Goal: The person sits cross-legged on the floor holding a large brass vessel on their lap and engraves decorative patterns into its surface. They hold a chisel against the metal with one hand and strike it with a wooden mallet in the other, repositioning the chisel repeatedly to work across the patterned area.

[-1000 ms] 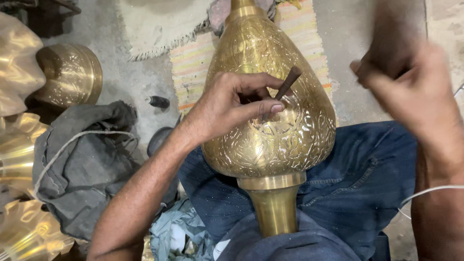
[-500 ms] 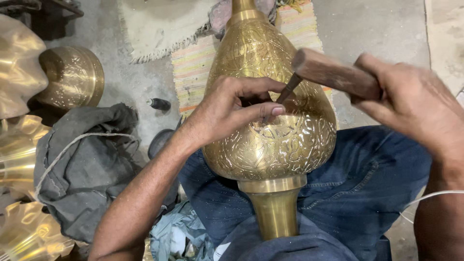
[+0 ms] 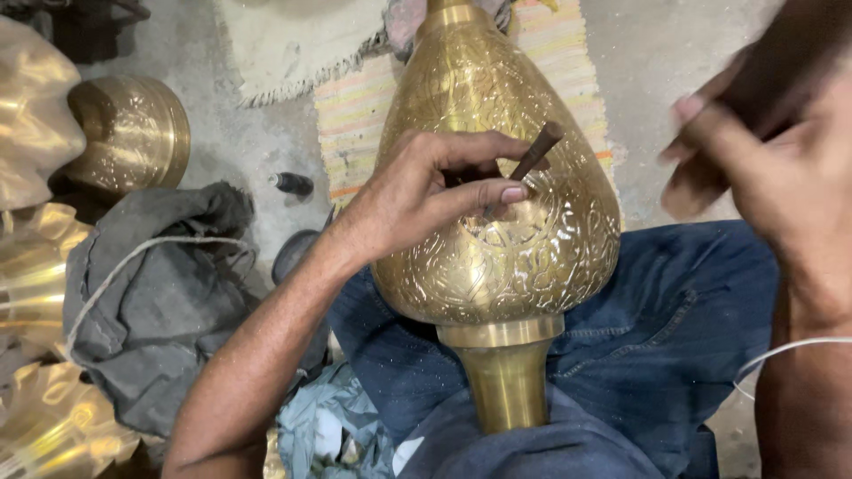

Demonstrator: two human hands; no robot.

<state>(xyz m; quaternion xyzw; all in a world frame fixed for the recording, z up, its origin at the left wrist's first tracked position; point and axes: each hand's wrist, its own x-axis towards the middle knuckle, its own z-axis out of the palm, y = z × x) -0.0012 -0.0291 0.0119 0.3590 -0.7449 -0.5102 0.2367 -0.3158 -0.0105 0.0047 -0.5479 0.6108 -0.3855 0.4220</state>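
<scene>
The left hand pinches a chisel against the engraved brass vase. The right hand, raised and blurred, grips a hammer handle. Engraving already covers most of the body.

The right hand rose from the chisel, carrying the hammer up toward the top right corner, where it blurred. Half a second before, the hammer head had rested against the chisel's top end; now the two stood well apart. The hammer had also been raised a second ago.
</scene>
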